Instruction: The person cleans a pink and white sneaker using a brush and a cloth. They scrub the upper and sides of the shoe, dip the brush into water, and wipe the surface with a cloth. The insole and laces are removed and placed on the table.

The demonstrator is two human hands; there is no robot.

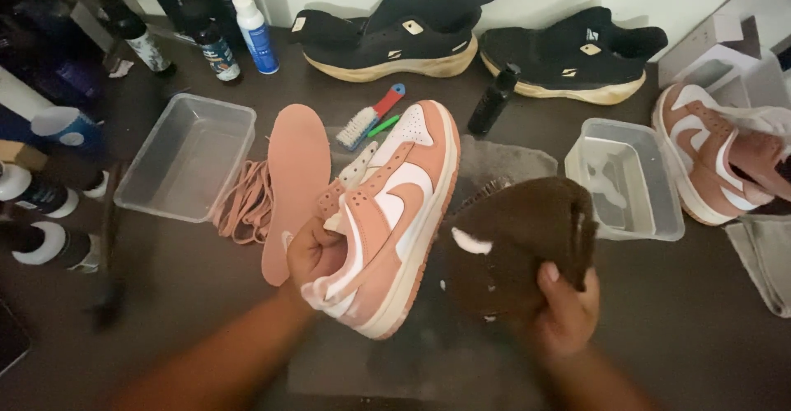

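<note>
My left hand [313, 254] grips a pink and white sneaker [404, 205] by its heel opening, holding it on its side with the toe pointing away from me. Beside the shoe, my right hand [564, 312] clutches a dark brown cloth [519, 238] with a dab of white foam on it. The cloth is close to the sneaker's sole edge; I cannot tell whether they touch. A pink insole [292, 172] and a pile of pink laces [243, 201] lie on the dark table just left of the shoe.
Two clear plastic tubs [185, 160] [630, 176] stand left and right. A small brush [367, 119], a black bottle [494, 98] and a white bottle [255, 28] lie behind. Two black sneakers [568, 57] line the wall. The matching pink sneaker [713, 160] sits at right.
</note>
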